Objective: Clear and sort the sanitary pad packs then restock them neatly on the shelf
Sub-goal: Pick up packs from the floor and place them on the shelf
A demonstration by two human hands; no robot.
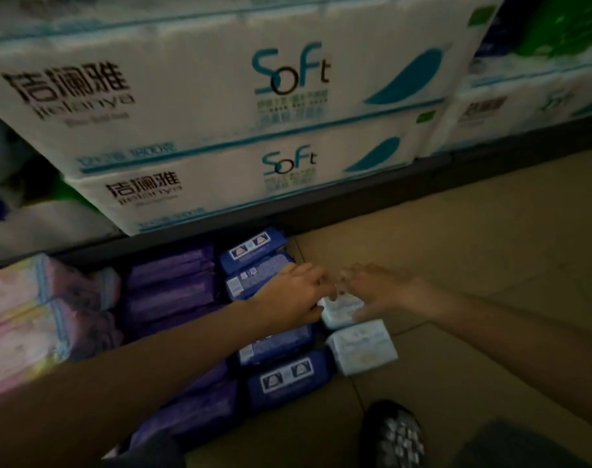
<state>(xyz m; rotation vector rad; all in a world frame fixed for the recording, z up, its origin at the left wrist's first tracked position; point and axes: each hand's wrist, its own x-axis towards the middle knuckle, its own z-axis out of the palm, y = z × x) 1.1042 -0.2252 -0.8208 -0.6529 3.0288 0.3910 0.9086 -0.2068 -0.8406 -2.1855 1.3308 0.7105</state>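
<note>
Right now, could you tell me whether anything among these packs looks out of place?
Yes: two white packs lie tilted on the floor beside the blue packs, outside the tidy rows.
</note>
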